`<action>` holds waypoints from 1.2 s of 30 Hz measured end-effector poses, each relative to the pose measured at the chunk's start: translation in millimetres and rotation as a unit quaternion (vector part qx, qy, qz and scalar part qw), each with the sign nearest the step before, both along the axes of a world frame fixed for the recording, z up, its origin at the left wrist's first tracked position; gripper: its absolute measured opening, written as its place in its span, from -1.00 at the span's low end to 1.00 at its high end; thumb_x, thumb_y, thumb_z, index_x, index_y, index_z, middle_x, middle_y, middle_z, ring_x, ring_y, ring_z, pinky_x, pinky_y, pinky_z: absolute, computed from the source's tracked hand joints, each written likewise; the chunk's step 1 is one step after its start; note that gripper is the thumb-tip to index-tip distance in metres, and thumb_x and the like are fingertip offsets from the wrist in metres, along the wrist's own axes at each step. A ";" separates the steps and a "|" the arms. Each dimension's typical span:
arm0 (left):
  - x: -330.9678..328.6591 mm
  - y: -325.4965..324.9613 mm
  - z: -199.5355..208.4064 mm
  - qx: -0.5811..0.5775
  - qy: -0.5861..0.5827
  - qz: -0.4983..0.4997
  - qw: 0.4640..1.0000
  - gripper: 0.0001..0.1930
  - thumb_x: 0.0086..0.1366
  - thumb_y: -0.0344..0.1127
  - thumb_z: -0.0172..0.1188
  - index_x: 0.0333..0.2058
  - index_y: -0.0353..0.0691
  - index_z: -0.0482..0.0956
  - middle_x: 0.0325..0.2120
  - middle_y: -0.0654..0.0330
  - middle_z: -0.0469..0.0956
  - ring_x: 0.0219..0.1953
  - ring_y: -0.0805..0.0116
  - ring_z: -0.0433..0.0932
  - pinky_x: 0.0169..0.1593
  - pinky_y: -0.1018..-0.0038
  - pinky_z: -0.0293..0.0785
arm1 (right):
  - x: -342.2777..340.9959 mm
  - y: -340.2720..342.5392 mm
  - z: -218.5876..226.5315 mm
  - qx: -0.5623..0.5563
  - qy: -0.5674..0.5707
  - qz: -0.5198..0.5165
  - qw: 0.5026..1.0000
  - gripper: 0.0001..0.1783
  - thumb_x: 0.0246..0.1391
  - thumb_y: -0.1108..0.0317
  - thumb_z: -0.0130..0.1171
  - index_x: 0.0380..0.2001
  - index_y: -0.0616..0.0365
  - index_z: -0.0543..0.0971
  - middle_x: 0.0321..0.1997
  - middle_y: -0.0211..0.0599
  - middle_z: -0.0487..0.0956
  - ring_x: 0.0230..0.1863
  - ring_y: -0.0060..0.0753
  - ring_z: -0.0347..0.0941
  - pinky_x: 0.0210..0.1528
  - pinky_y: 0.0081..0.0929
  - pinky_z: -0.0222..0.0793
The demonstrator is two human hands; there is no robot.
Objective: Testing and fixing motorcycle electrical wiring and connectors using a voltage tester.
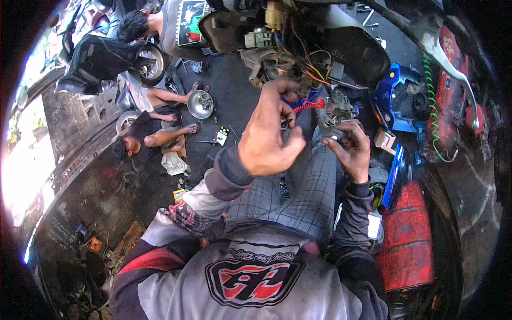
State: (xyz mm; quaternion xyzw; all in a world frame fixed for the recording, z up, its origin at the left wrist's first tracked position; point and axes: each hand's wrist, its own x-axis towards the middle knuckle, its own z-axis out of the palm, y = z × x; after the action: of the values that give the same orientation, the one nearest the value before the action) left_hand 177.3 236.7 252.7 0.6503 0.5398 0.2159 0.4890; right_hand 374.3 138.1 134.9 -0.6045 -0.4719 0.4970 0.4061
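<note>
My left hand [272, 133] is raised among the hanging wires of a partly stripped motorcycle. Its fingers are curled and slightly blurred, and a small dark bit shows between forefinger and thumb, too unclear to name. Close by runs a red coiled wire [310, 104]. Between the thumb and fingers of my right hand [353, 152] is a small dark rectangular electrical part [334, 134]. Yellow and red wires [316, 76] hang down from the motorcycle's front, just beyond both hands. Below the hands are my legs in checked grey trousers [282, 200].
On the left a person [152, 130] sits on the floor by a metal bowl [201, 104]; another person [170, 24] is at the far left. A blue body panel [388, 101], a green coiled hose [430, 101] and a red cylinder [406, 240] stand to the right.
</note>
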 end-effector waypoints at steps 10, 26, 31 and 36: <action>6.1 10.4 -5.0 -0.309 -0.252 0.036 0.916 -0.61 0.45 -0.34 -0.03 0.16 -0.42 0.34 -0.35 0.18 0.54 -0.29 0.47 0.52 -0.16 0.54 0.48 | -1.2 -6.1 -2.9 -0.016 0.050 -0.013 0.999 -0.57 -0.21 0.38 0.52 -0.25 0.24 0.57 -0.25 -0.30 0.56 -0.24 -0.43 0.52 -0.34 -0.56 0.47; 32.5 23.2 -12.6 -0.341 -0.279 0.114 0.891 -0.65 0.38 -0.37 -0.04 0.08 -0.38 0.20 -0.32 -0.07 0.57 -0.47 0.39 0.51 -0.33 0.51 0.43 | 4.1 -6.6 -3.1 -0.033 0.081 -0.019 0.996 -0.57 -0.20 0.43 0.51 -0.23 0.29 0.56 -0.21 -0.28 0.55 -0.19 -0.44 0.54 -0.28 -0.56 0.55; 34.7 29.0 -9.3 -0.373 -0.323 0.117 0.862 -0.69 0.39 -0.49 -0.10 0.05 -0.43 0.11 -0.31 -0.06 0.58 -0.43 0.40 0.56 -0.32 0.52 0.52 | 4.9 -8.4 -8.8 -0.023 0.094 -0.027 0.995 -0.58 -0.20 0.42 0.51 -0.24 0.29 0.56 -0.22 -0.27 0.56 -0.20 -0.44 0.54 -0.29 -0.55 0.54; 35.1 29.1 -12.6 -0.364 -0.308 0.124 0.870 -0.69 0.38 -0.48 -0.06 0.04 -0.42 0.18 -0.32 -0.05 0.60 -0.43 0.38 0.57 -0.35 0.55 0.49 | 7.8 -8.0 -11.0 -0.020 0.075 -0.020 0.997 -0.57 -0.20 0.39 0.51 -0.25 0.28 0.55 -0.22 -0.25 0.57 -0.22 -0.41 0.55 -0.30 -0.53 0.53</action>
State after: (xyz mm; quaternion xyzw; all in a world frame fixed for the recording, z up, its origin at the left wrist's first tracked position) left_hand 212.4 265.9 240.1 0.2541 0.4780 0.2525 0.8020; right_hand 382.2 130.2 123.9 -0.5827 -0.4176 0.5419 0.4386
